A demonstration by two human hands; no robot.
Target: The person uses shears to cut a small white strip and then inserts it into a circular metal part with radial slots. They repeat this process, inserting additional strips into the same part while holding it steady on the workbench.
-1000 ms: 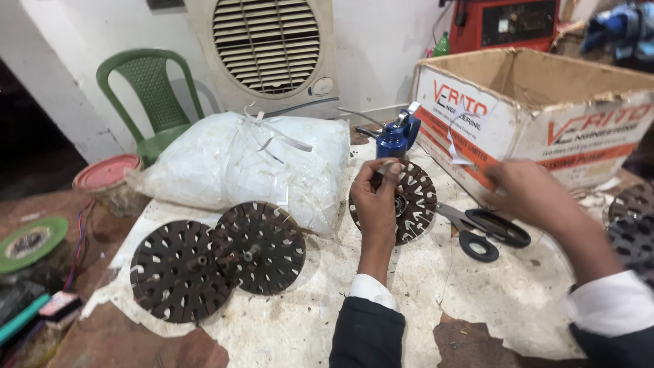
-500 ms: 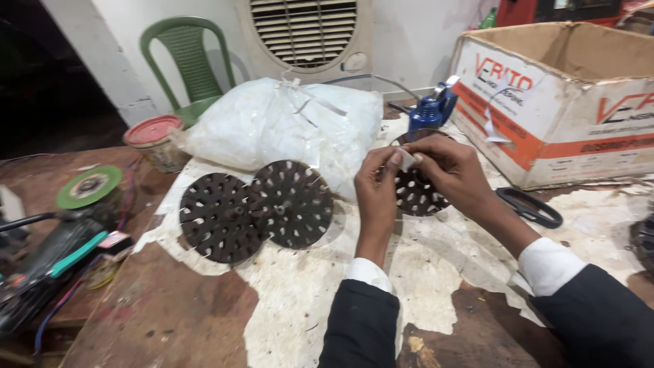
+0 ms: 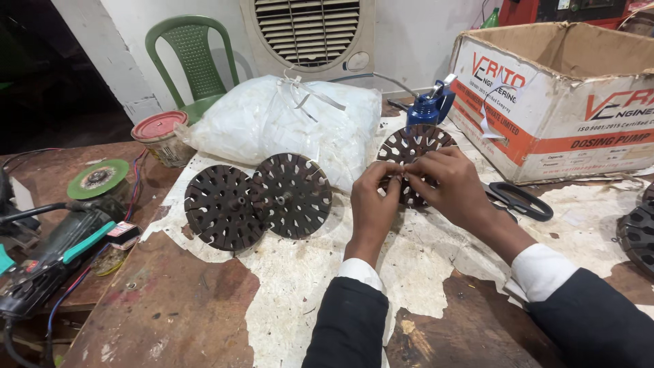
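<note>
A dark round slotted metal disc (image 3: 415, 144) stands tilted on the bench, and both my hands are on its lower half. My left hand (image 3: 375, 194) grips its left edge with the fingers curled. My right hand (image 3: 449, 184) pinches something small and pale against the disc's middle, touching the left fingertips. Two more slotted discs lie flat to the left, one (image 3: 221, 206) partly overlapped by the other (image 3: 293, 194).
A white plastic bag (image 3: 286, 123) lies behind the discs. A blue oil can (image 3: 428, 105) and an open cardboard box (image 3: 565, 95) stand at the right, with black scissors (image 3: 521, 200) below. A grinder (image 3: 54, 252), green disc (image 3: 99, 178), tin (image 3: 160, 136) and green chair (image 3: 194, 58) are left.
My right hand came in from the right and joined the left on the disc. The view has swung right and closer to the bench.
</note>
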